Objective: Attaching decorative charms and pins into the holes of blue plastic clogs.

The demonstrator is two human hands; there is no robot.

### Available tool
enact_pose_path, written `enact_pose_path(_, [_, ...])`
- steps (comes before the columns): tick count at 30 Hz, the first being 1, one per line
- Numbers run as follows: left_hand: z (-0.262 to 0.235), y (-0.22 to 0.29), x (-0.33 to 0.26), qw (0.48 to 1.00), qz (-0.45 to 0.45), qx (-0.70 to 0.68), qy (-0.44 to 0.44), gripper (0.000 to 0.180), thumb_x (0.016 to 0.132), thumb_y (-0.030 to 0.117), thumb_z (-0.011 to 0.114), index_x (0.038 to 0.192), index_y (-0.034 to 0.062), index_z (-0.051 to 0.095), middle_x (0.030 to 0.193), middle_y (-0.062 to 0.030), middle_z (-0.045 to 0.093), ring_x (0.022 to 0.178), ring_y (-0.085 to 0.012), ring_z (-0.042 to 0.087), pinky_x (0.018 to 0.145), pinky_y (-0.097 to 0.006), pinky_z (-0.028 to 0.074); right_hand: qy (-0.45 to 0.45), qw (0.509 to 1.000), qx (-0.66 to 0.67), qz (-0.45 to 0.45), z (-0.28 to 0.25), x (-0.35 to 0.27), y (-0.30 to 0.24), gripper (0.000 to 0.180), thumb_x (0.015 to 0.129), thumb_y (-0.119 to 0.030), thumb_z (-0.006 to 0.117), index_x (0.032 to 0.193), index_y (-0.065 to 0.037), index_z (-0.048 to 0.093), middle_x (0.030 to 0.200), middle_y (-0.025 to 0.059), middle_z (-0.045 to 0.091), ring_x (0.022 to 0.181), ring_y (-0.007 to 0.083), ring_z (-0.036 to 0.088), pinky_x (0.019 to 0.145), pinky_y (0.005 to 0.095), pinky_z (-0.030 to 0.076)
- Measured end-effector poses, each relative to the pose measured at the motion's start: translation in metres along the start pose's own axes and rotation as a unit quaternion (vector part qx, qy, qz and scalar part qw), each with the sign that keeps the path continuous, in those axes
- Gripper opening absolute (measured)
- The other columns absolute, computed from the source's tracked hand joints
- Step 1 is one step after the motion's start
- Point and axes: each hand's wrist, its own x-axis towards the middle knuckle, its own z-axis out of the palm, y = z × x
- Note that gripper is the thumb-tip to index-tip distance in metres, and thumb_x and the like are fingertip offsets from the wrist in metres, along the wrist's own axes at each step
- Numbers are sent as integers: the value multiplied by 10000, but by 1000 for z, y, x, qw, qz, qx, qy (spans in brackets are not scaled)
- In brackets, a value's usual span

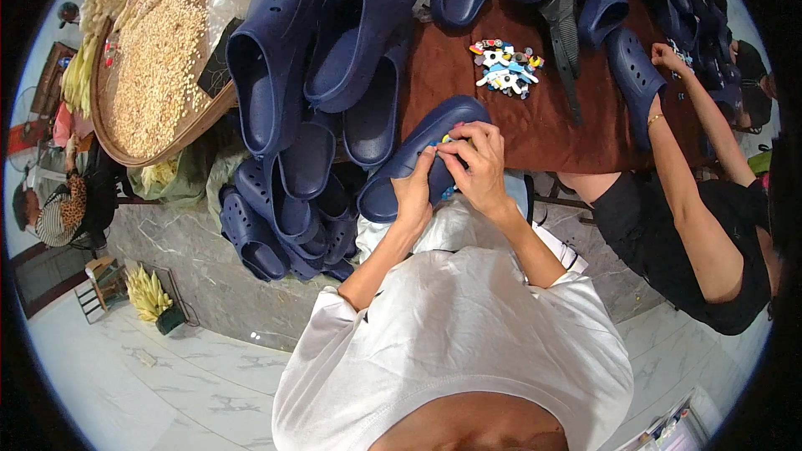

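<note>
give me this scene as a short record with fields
left hand: grips the side of a navy clog
right hand: fingers on the clog's top, at a small colourful charm
charm pile: on the brown table, beyond the clog
clog heap: left of the hands
co-worker's hand: on another clog at right

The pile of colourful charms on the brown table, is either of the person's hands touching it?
No, the charms lie apart; both the left hand and right hand grip a navy clog.

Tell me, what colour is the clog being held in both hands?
Dark navy blue; the clog shows best in the head view, the only one.
</note>
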Motion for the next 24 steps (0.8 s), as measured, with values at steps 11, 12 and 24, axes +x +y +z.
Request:
enact_pose_path(11, [1, 4, -9, 998, -44, -8, -46, 283, 838, 106, 745, 1078, 21, 624, 1041, -51, 650, 932, -136, 629, 827, -265, 517, 15, 999, 32, 18, 1, -8, 4, 176, 739, -84, 738, 907, -101, 689, 994, 38, 603, 1025, 269, 521, 889, 380, 409])
enact_pose_path(12, [0, 0, -7, 998, -43, -6, -44, 283, 838, 106, 745, 1078, 21, 624, 1041, -51, 650, 932, -136, 629, 827, -265, 517, 16, 999, 34, 18, 1, -9, 5, 176, 739, -84, 738, 907, -101, 689, 994, 38, 603, 1025, 269, 521, 889, 380, 409])
enact_pose_path(24, [13, 11, -14, 999, -21, -35, -17, 294, 852, 101, 716, 1111, 23, 601, 1039, -74, 664, 898, -160, 665, 793, -291, 555, 65, 989, 87, 98, -27, -32, 17, 190, 817, -66, 687, 1006, -72, 674, 1055, 104, 562, 999, 279, 551, 855, 380, 454])
